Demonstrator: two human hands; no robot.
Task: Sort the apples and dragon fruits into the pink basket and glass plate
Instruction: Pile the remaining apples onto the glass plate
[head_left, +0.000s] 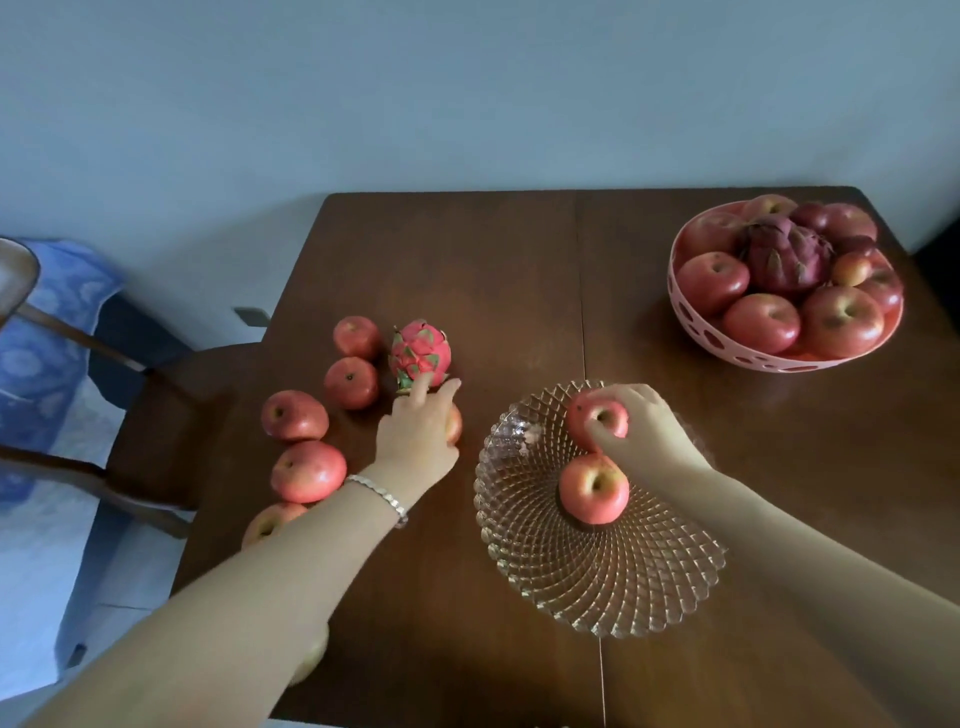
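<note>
The glass plate (613, 587) lies near the table's front centre with one apple (594, 487) in its middle. My right hand (641, 428) is shut on a second apple (597, 415) at the plate's far rim. My left hand (418, 428) lies over an apple (455, 423) on the table, mostly hiding it, with fingertips reaching a pink dragon fruit (420, 352). Several loose apples (294, 415) lie to the left. The pink basket (727, 343) at the far right holds several apples and a dark dragon fruit (787, 257).
The brown wooden table (519, 270) stands against a pale wall. A wooden chair (171, 395) stands at the table's left side, with a blue patterned cloth (47, 332) beyond it. One more apple (311, 660) shows under my left forearm near the front edge.
</note>
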